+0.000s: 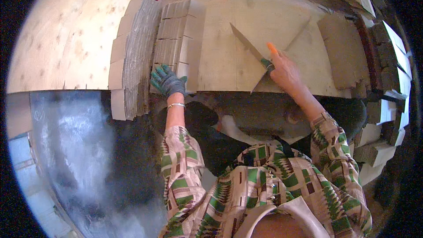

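My left hand [167,80], in a grey-green glove, lies with its fingers spread on the near end of a stack of brown cardboard pieces [171,28]. My right hand [284,71], without a full glove, is closed around the handle of a long-bladed knife [246,41]. The blade points away and to the left over the wooden board [220,61], apart from the cardboard. An orange cover [272,47] sits on one finger of that hand, stretched forward. Most of the knife's handle is hidden in my grip; a green bit shows by the fingers.
A longer row of stacked cardboard [132,53] stands left of my left hand. More cardboard pieces [343,50] lie at the board's right. Bundles [374,152] are piled beyond the right edge. A pale plywood sheet [66,35] spreads at the far left, above a dark floor [88,163].
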`<state>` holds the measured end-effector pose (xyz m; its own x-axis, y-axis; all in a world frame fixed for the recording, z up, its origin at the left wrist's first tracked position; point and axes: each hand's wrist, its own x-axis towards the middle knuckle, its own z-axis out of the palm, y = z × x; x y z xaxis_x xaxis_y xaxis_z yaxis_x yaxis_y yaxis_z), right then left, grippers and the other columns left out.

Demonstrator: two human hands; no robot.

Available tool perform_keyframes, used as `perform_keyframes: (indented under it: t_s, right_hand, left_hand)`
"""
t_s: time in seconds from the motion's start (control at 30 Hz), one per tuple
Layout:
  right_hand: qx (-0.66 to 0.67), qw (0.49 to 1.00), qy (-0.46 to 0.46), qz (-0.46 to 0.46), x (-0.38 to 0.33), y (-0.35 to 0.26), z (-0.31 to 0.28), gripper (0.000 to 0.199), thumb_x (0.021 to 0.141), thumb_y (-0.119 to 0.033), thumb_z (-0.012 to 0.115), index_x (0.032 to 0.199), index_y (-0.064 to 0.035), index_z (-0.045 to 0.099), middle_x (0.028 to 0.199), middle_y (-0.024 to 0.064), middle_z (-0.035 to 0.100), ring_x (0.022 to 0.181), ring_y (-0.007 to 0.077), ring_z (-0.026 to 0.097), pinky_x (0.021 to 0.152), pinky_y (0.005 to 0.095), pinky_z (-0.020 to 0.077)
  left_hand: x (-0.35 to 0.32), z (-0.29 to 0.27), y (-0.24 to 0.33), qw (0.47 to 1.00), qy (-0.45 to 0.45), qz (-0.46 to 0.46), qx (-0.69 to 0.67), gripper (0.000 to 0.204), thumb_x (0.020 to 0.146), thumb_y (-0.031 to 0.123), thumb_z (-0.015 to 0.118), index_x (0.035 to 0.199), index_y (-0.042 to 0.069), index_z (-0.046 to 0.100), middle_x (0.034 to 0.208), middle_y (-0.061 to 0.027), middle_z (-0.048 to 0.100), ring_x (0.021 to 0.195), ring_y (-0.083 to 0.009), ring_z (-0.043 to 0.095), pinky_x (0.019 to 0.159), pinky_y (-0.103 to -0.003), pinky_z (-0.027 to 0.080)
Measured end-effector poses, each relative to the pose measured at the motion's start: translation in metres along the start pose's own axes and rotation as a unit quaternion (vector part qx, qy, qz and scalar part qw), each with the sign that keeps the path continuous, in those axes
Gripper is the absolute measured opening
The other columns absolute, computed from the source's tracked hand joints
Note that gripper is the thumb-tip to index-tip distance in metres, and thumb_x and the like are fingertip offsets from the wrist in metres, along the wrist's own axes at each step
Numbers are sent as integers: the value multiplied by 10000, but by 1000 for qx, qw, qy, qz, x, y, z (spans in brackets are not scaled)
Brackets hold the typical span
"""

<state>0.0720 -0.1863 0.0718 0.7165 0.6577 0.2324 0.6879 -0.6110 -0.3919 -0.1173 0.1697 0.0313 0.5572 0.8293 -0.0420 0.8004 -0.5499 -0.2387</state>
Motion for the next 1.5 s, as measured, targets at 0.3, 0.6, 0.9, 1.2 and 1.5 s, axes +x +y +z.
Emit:
perform_keyframes:
  t_s: [0.3,0.6,0.9,1.2,1.5]
  right_hand:
    - [38,988,-141,53,11,-5,19,826,812,-29,592,1557,-265,326,849,204,713,790,416,695,697,536,550]
    - [121,990,-74,-27,2,-49,4,952,727,-4,642,1568,-293,301,817,197,704,716,408,680,654,513,552]
    - [80,993,-73,48,-25,-23,4,886,764,-37,624,1556,-285,314,818,187,703,747,415,681,652,518,547]
    - [21,989,-144,25,-30,-17,32,919,767,-48,641,1563,-321,272,770,201,693,723,413,687,638,524,549]
    - [108,992,-45,-54,-7,-54,-8,963,768,-60,650,1589,-316,216,711,193,683,654,405,680,575,515,540]
  left_hand:
    - [-3,22,-2,943,126,48,-304,387,926,437,611,1104,115,732,1033,-173,716,964,-377,677,854,-464,532]
    - [-63,-10,100,932,55,138,-332,372,982,429,530,1067,134,740,941,-185,723,883,-392,696,792,-497,539]
    - [-30,-38,40,924,39,-123,-360,531,960,527,527,1003,38,730,960,-242,707,884,-420,689,769,-521,518]
    - [8,12,-14,920,270,21,-282,387,984,401,563,1100,69,725,1186,-246,659,1067,-404,636,888,-496,502]
    - [-75,20,98,858,153,205,-445,317,1000,317,553,1082,73,738,1083,-166,727,972,-348,695,850,-447,533]
